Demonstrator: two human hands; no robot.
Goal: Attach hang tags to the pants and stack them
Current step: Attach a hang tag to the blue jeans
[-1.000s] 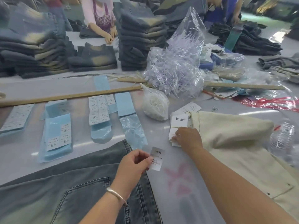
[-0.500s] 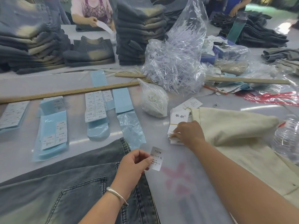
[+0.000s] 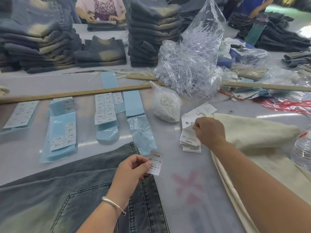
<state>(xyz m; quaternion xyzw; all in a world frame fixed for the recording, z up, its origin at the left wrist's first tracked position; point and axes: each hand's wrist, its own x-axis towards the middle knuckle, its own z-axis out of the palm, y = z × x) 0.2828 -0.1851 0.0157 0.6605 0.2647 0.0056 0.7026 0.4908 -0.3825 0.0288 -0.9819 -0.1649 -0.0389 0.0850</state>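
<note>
From the head view, your left hand (image 3: 133, 167) pinches the size sticker (image 3: 155, 163) just above the jeans (image 3: 70, 204), unmoved from a second ago. Your right hand (image 3: 209, 132) has curled up off the hang tag pile (image 3: 189, 140) and pinches its top card, lifting it, so pairing tag and sticker looks next. Bare table lies between your hands; the cream cloth (image 3: 255, 132) crowds your right wrist, the bag of strings (image 3: 165, 106) sits just beyond.

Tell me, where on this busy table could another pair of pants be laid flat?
Bare grey tabletop lies between the faded blue denim jeans and the cream canvas cloth, bearing only a pink mark. It's crowded farther back: blue-backed label sheets, a white card stack, clear plastic bags.
</note>
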